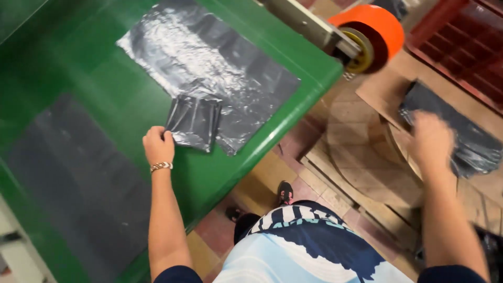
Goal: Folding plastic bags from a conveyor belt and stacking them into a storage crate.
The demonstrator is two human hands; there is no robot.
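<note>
While the left hand (158, 145) rests near the worktop's (94, 68) front edge, its fingers curl shut, pinching a corner of a small folded black bag (194, 122). That bag overlaps a larger flat black plastic sheet (209, 63) reaching toward the far edge. Off the worktop's right side, the blurred right hand (430, 140) touches a stack of black bags (471, 141) on cardboard (377, 89); its grip is unclear.

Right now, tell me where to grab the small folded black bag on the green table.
Take the folded bag by its near left corner, from the table's front edge: it lies flat, and the left hand already rests there.
</note>
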